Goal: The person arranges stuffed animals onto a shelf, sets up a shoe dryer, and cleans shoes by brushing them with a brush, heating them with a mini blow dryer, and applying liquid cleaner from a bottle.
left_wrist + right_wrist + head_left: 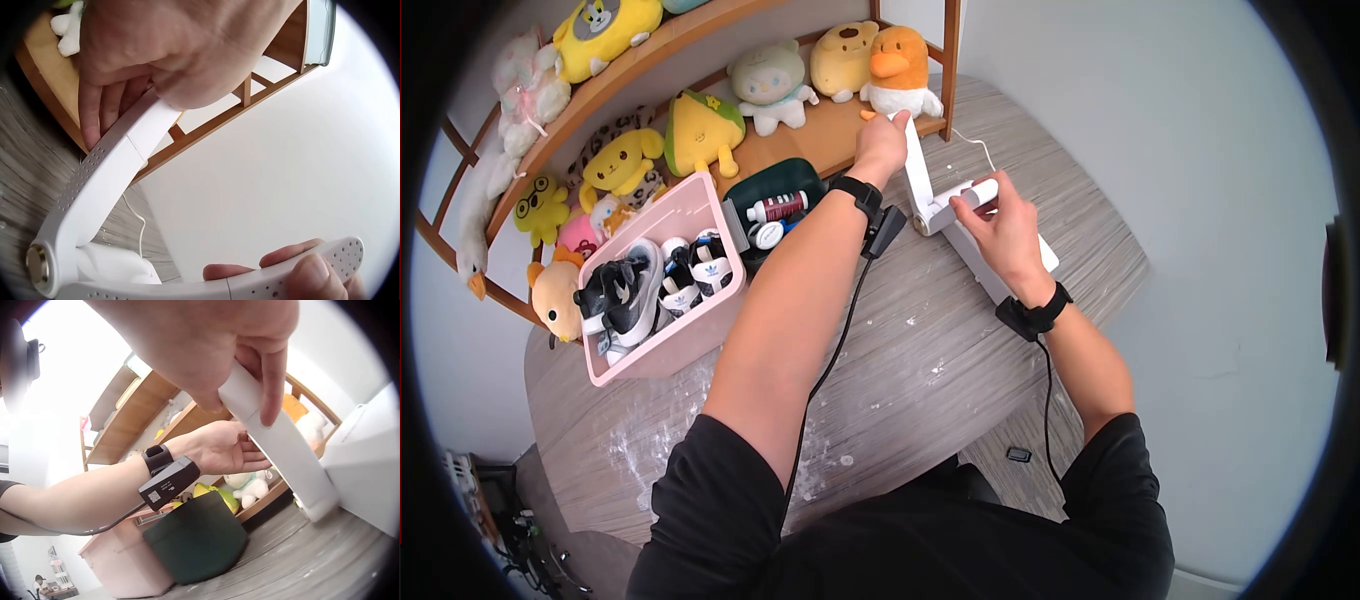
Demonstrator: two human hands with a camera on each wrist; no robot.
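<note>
From where I stand, the opening of the white device (975, 262) looks well along: its first arm (917, 175) stands raised at an angle and its second arm (975, 193) slants out over the body, so the two are spread apart at the end with the gold-coloured hinge cap (39, 265). The left grip (882, 148) is closed round the upper part of the first arm, thumb side and fingers on either side of it, and the right grip (1008, 235) pinches the second arm towards its end, so neither has let go. The device is on the counter (880, 380), over towards its right-hand curved edge, with a thin white cord (982, 145) just beyond it. I can't tell whether the arms could open wider; what seems left is to settle their angle and free both hands. Nothing is fitted over either arm, and the shoes (640, 290) sit in the pink bin (690, 335) near the counter's far left edge, well apart from the device
</note>
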